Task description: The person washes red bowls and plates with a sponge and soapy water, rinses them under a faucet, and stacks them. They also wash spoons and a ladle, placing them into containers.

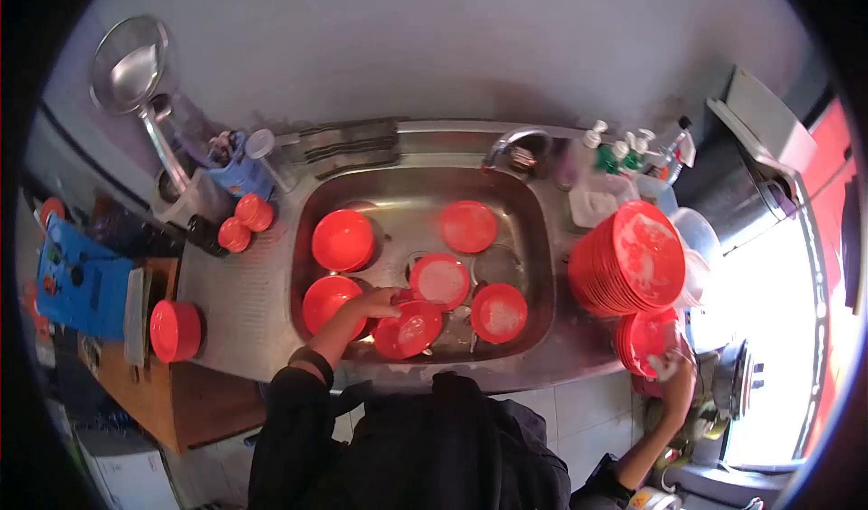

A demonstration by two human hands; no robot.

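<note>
My left hand (375,304) reaches into the sink, its fingers closed at the rim of a red bowl (411,331) with suds inside. Beside that wrist sits another red bowl (327,300). Over at the right counter, my right hand (678,370) is closed around a foamy, whitish sponge (665,363), whose shape is partly hidden by the fingers. It touches a short stack of red bowls (640,340) near the counter's front edge. Just behind rises a tall, leaning stack of larger red bowls (601,270), with foam in the top one.
Several more red bowls, such as one sudsy bowl (499,313), lie in the steel sink (398,189) under the faucet (515,144). Pump bottles (615,153) stand at the back right. Small red cups (244,222) and a red container (175,331) sit on the left drainboard (240,302).
</note>
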